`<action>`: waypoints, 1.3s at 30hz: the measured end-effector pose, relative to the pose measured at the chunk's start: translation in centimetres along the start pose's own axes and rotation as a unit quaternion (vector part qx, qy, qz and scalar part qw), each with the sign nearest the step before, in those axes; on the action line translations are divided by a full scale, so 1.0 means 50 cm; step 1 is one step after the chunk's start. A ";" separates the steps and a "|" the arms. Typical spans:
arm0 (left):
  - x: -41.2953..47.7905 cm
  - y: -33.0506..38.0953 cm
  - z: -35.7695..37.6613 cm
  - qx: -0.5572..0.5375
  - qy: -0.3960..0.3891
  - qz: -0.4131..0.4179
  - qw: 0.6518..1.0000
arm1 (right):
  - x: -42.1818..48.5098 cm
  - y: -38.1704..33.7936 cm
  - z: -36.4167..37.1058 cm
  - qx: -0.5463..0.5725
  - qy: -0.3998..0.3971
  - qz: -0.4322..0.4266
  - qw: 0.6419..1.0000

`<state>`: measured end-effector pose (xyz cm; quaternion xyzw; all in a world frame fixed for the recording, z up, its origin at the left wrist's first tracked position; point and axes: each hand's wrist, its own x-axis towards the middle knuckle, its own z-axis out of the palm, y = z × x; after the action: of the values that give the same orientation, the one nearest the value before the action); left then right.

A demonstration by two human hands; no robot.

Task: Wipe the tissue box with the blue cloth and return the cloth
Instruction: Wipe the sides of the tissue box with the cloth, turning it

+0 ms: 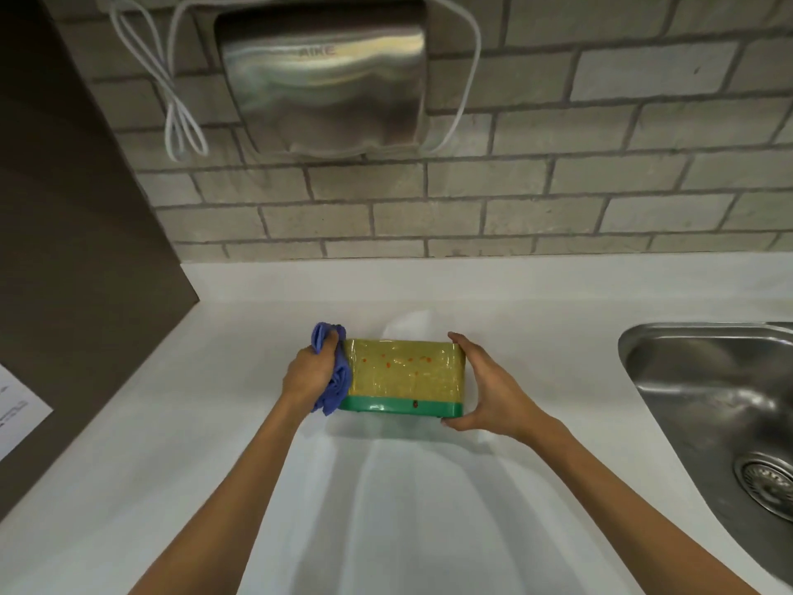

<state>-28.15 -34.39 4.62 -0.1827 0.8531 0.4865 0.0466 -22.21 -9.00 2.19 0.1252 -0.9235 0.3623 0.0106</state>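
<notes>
**Q:** Where is the tissue box, and what is happening to it?

**A:** The tissue box (405, 375) is sitting mid-counter, toward the back wall, a tissue poking up behind it. I am pressing the bunched blue cloth (332, 371) against its left end, my left hand (307, 373) clenched around the cloth.

**Q:** And the other hand?

**A:** My right hand (480, 386) is cupping the right end, fingers spread over the top and thumb under the green base, likely bracing it so the box is not sliding.

**Q:** The surroundings?

**A:** The steel sink (721, 405) is lying at the counter's (214, 423) right edge; a hand dryer (324, 79) is hanging on the brick wall above.
</notes>
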 end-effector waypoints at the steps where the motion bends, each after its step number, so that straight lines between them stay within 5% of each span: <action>1: -0.010 -0.005 0.006 -0.004 0.030 0.026 0.999 | 0.005 0.002 -0.003 0.006 0.000 0.003 1.000; 6: -0.089 -0.033 0.038 -0.045 0.018 0.258 0.965 | 0.021 0.007 -0.011 0.040 -0.011 0.007 0.999; 9: -0.095 -0.022 0.055 -0.067 0.035 0.265 0.961 | 0.027 0.004 -0.012 0.045 -0.013 0.006 0.999; 13: -0.099 -0.014 0.088 0.119 0.115 0.325 0.931 | 0.033 0.004 -0.011 0.059 -0.012 0.016 0.998; 17: -0.110 -0.055 0.080 0.141 0.116 0.391 0.902 | 0.036 0.007 -0.017 0.072 -0.012 0.025 0.997; 24: -0.088 -0.001 0.075 0.129 0.128 0.328 0.927 | 0.038 0.001 -0.013 0.086 -0.018 0.028 0.996; 29: -0.102 0.007 0.083 0.196 0.121 0.397 0.888 | 0.039 0.006 -0.013 0.092 -0.007 0.036 0.995; 33: -0.125 -0.056 0.073 0.136 0.134 0.341 0.921 | 0.044 0.011 -0.015 0.099 -0.009 0.038 0.994; 39: -0.159 -0.049 0.092 0.218 0.121 0.407 0.879 | 0.040 0.007 -0.014 0.086 -0.018 0.031 0.996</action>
<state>-20.37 -29.51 2.27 0.1378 0.9357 0.2385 -0.2203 -24.29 -8.74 2.70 0.1030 -0.8926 0.4381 -0.0281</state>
